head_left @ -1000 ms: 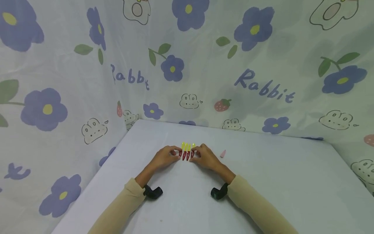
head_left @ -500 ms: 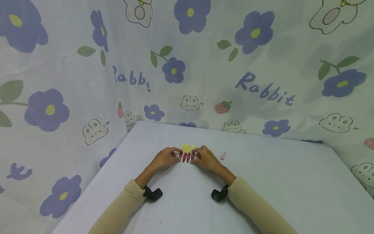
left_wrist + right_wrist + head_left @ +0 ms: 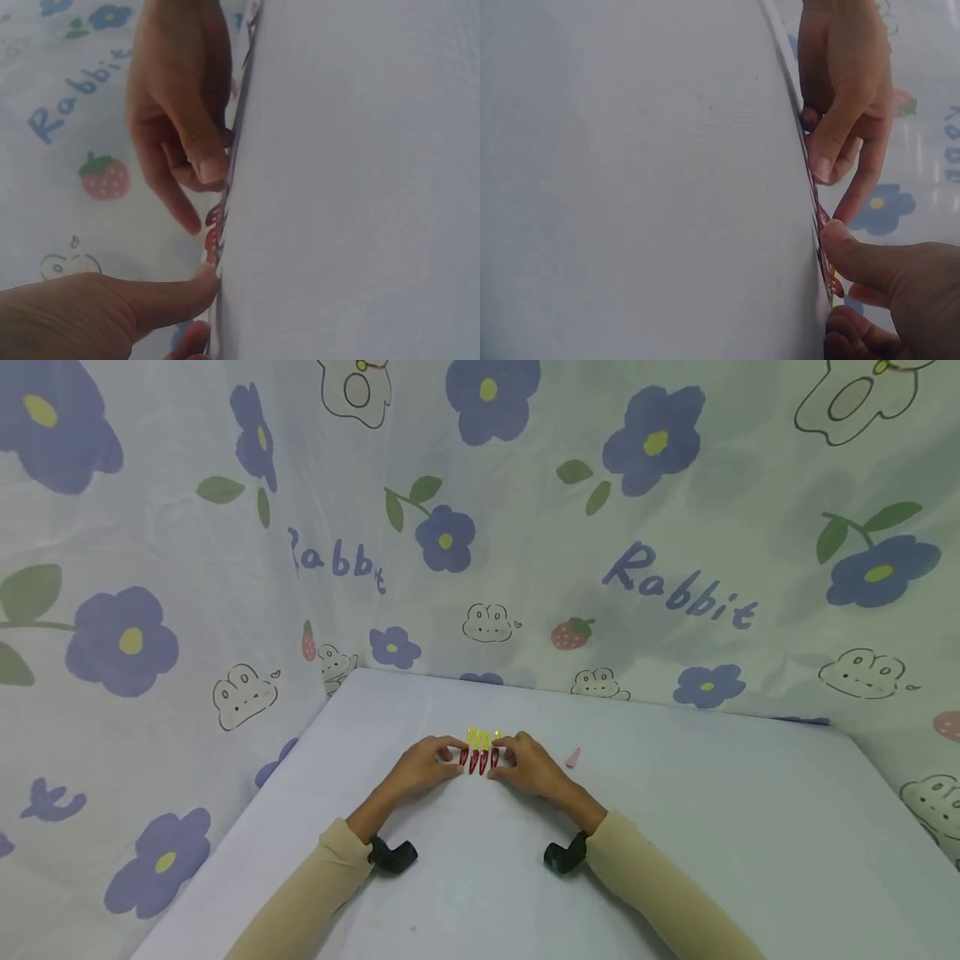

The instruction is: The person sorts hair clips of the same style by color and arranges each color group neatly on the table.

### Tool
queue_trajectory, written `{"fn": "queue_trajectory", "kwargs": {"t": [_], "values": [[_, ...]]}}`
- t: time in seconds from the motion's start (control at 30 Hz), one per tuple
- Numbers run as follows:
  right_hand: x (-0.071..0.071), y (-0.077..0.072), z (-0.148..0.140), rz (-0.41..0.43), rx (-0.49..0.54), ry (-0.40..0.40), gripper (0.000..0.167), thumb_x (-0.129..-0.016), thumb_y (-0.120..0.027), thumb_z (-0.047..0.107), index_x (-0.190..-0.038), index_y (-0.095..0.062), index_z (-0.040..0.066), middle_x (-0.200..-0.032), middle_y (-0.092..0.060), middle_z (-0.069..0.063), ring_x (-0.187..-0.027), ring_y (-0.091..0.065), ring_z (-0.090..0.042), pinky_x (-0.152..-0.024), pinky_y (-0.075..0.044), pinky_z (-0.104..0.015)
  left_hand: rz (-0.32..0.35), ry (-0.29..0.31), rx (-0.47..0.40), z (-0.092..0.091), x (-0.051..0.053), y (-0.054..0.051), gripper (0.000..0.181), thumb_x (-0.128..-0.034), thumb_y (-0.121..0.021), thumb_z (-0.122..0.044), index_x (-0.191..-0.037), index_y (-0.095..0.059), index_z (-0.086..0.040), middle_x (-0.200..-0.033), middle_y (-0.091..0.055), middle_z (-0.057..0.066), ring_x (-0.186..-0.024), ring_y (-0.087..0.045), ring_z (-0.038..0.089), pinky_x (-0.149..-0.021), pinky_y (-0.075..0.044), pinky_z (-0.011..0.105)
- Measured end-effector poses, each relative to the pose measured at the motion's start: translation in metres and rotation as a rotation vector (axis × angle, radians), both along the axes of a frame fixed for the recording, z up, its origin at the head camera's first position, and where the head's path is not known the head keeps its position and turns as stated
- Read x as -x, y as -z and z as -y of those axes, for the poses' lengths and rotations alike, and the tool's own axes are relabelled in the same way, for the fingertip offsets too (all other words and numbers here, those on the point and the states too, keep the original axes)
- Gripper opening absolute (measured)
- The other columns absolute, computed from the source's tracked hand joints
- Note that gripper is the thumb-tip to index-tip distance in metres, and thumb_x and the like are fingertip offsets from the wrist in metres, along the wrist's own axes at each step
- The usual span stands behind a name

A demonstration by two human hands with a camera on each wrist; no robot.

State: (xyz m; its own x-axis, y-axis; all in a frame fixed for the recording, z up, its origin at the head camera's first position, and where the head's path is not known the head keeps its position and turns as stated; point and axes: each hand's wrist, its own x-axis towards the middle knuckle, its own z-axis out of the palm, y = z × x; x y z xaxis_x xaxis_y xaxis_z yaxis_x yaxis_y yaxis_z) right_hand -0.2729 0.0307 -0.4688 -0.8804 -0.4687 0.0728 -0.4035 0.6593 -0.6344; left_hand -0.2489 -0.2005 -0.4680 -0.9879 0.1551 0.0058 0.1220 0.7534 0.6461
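Observation:
Several red hair clips [image 3: 483,762] lie side by side on the white table, with a row of yellow hair clips [image 3: 478,740] just beyond them. My left hand [image 3: 423,765] has its thumb and index finger at the two ends of the leftmost red clip [image 3: 463,757]. At the other end of the row, my right hand [image 3: 532,766] holds the rightmost red clip [image 3: 494,759] in the same way. Both wrist views look low across the table, so the clips [image 3: 214,229] show only as a thin strip and the fingertip contact is partly hidden.
One pink hair clip [image 3: 573,757] lies apart, right of my right hand. Black wrist cameras [image 3: 393,856] sit under both cuffs. Behind the white table [image 3: 675,827] hangs a cloth [image 3: 525,527] printed with flowers and rabbits.
The head view shifts slightly. Both hands stay at the two ends of the red row, and the clips show no clear movement.

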Motion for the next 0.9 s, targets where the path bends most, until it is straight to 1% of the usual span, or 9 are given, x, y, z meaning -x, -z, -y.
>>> {"fn": "queue_trajectory", "kwargs": {"t": [0.17, 0.33, 0.43, 0.57, 0.7, 0.83, 0.9], "values": [[-0.001, -0.005, -0.007, 0.056, 0.017, 0.007, 0.057, -0.086, -0.080, 0.029, -0.136, -0.060, 0.012, -0.104, -0.059, -0.004, -0.091, -0.055, -0.017, -0.081, -0.047, -0.033, 0.006, 0.000, 0.014, -0.003, -0.001, -0.003, 0.037, -0.0891, -0.076, -0.025, -0.125, -0.069, -0.024, -0.101, -0.066, 0.003, -0.091, -0.058, 0.019, -0.081, -0.046, 0.039], [-0.004, -0.011, -0.016, 0.055, 0.024, -0.002, 0.052, -0.088, -0.078, 0.028, -0.133, -0.061, 0.011, -0.106, -0.063, -0.005, -0.094, -0.059, -0.017, -0.080, -0.051, -0.033, 0.016, 0.001, 0.022, -0.006, -0.004, -0.004, 0.036, -0.0898, -0.075, -0.025, -0.125, -0.070, -0.023, -0.103, -0.066, 0.004, -0.092, -0.058, 0.020, -0.080, -0.046, 0.040], [-0.007, -0.013, -0.025, 0.066, 0.045, 0.002, 0.049, -0.089, -0.077, 0.027, -0.132, -0.061, 0.011, -0.107, -0.064, -0.005, -0.096, -0.061, -0.017, -0.082, -0.052, -0.033, 0.028, 0.001, 0.014, -0.007, -0.005, -0.004, 0.036, -0.0897, -0.075, -0.025, -0.125, -0.070, -0.023, -0.103, -0.065, 0.004, -0.091, -0.057, 0.020, -0.080, -0.046, 0.039], [-0.009, -0.017, -0.040, 0.057, 0.059, 0.017, 0.045, -0.090, -0.076, 0.027, -0.131, -0.063, 0.011, -0.105, -0.065, -0.003, -0.096, -0.061, -0.017, -0.085, -0.053, -0.036, 0.034, 0.010, 0.003, -0.008, -0.004, -0.004, 0.037, -0.0899, -0.075, -0.025, -0.126, -0.069, -0.024, -0.103, -0.065, 0.004, -0.090, -0.057, 0.019, -0.078, -0.045, 0.037], [-0.012, -0.022, -0.058, 0.037, 0.052, 0.029, 0.043, -0.092, -0.073, 0.027, -0.130, -0.063, 0.010, -0.102, -0.065, -0.001, -0.097, -0.062, -0.017, -0.085, -0.054, -0.036, 0.034, 0.012, -0.005, -0.006, 0.000, -0.004, 0.038, -0.0907, -0.074, -0.026, -0.128, -0.067, -0.025, -0.104, -0.066, 0.004, -0.090, -0.057, 0.020, -0.078, -0.046, 0.037], [-0.017, -0.028, -0.077, 0.017, 0.058, 0.023, 0.040, -0.094, -0.071, 0.026, -0.129, -0.064, 0.009, -0.100, -0.066, -0.001, -0.095, -0.062, -0.017, -0.082, -0.053, -0.034, 0.057, -0.012, -0.025, -0.001, 0.002, -0.005, 0.040, -0.0923, -0.072, -0.027, -0.132, -0.065, -0.025, -0.110, -0.065, 0.006, -0.094, -0.058, 0.021, -0.078, -0.046, 0.037], [-0.020, -0.030, -0.086, 0.003, 0.062, 0.016, 0.038, -0.095, -0.070, 0.026, -0.128, -0.064, 0.008, -0.098, -0.066, -0.001, -0.094, -0.062, -0.017, -0.080, -0.052, -0.033, 0.058, -0.029, -0.034, 0.002, 0.001, -0.007, 0.040, -0.0936, -0.071, -0.028, -0.133, -0.064, -0.024, -0.109, -0.064, 0.008, -0.092, -0.057, 0.021, -0.074, -0.047, 0.035]]}}
